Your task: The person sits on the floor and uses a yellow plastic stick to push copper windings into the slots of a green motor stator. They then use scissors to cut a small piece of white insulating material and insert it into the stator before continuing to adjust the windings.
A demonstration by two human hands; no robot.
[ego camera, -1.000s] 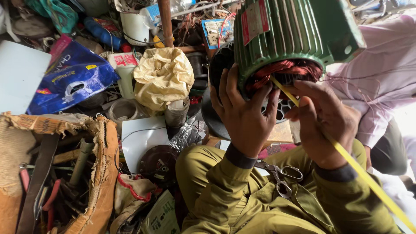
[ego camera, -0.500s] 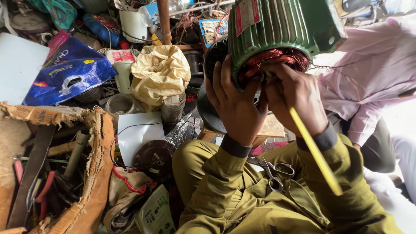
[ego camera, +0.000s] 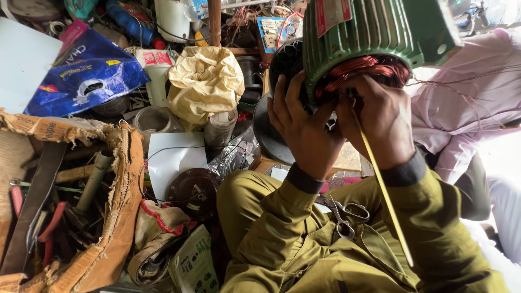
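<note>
1. Bracing the green ribbed motor housing (ego camera: 374,38), the left hand (ego camera: 304,130) lies spread against its open end, fingers (ego camera: 282,100) wrapped on the rim; the housing sits raised just ahead of the lap, so a slackened grip could let it tip.
2. The right hand (ego camera: 382,122) pinches a long yellow strip (ego camera: 382,190) closed between its fingers, the tip at the copper winding (ego camera: 369,68); too hard a push may scrape the wire's coating or buckle the strip.
3. Loose copper strands (ego camera: 461,81) trail toward a neighbouring person's pink sleeve (ego camera: 472,103); snagging is likely.
4. Scissors (ego camera: 344,214) rest on the lap; they could slide off.
</note>
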